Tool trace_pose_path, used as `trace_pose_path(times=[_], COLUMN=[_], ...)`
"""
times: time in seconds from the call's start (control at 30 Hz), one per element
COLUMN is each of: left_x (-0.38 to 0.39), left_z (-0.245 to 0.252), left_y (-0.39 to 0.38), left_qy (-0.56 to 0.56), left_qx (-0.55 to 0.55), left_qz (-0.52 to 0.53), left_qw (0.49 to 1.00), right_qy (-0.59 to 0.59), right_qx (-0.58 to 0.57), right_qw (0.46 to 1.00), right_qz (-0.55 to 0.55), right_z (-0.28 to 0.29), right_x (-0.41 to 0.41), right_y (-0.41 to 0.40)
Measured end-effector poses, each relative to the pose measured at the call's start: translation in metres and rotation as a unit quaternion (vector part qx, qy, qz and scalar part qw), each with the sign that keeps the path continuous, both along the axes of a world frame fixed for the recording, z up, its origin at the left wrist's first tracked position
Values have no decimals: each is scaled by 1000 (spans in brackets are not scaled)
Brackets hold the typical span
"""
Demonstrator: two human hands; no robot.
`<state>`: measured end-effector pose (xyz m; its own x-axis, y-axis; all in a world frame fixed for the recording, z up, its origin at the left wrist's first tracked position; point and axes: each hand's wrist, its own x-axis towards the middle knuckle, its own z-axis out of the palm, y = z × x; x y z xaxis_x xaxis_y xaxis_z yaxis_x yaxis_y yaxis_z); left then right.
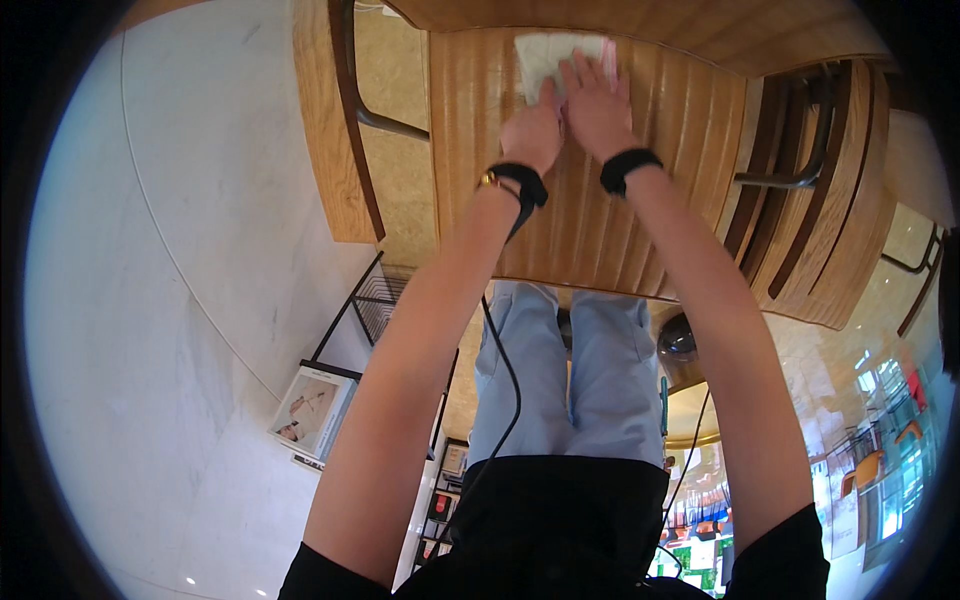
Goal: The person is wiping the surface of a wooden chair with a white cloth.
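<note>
A white cloth (541,58) with a pink edge lies folded on the seat of a brown leather chair (570,217), near the backrest. My right hand (600,112) presses on it palm down, fingers stretched forward and slightly spread. Beside it my left hand (531,139) touches the cloth's near edge with an extended finger. The other left fingers curl under, and whether they pinch the cloth is hidden. Both wrists wear black bands.
Wooden armrests with metal supports flank the seat, left (330,135) and right (825,195). At left stands a black wire rack (375,300) with a book or magazine (311,405) beside a pale wall. A black cable (514,382) hangs before my legs. Orange chairs (862,472) appear far right.
</note>
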<state>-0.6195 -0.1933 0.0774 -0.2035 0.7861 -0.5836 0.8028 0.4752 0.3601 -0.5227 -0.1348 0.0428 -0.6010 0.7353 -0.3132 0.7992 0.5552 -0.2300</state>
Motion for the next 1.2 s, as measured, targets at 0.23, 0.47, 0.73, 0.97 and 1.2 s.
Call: trace_pose_path(times=[0.23,0.47,0.73,0.97,1.2], left_x=[5,64,80,55,62], left_z=[8,9,11,0,-5], left_y=[48,-20,-26,71,73], left_qy=[35,-24,7,76,59], left_qx=[-38,-53,-98,-24,-42], left_qz=[-28,-14,-45,-106,-120], left_qw=[998,998,994,991,990], right_qy=[-80,-50,12,15,-52], right_qx=[-30,-10,-6,33,15], right_qw=[996,999,1000,993,993], right_qz=[13,-16,-26,-113,-108], right_z=[14,14,17,-2,-3], right_x=[2,61,86,52,60], right_y=[27,-43,-62,34,25])
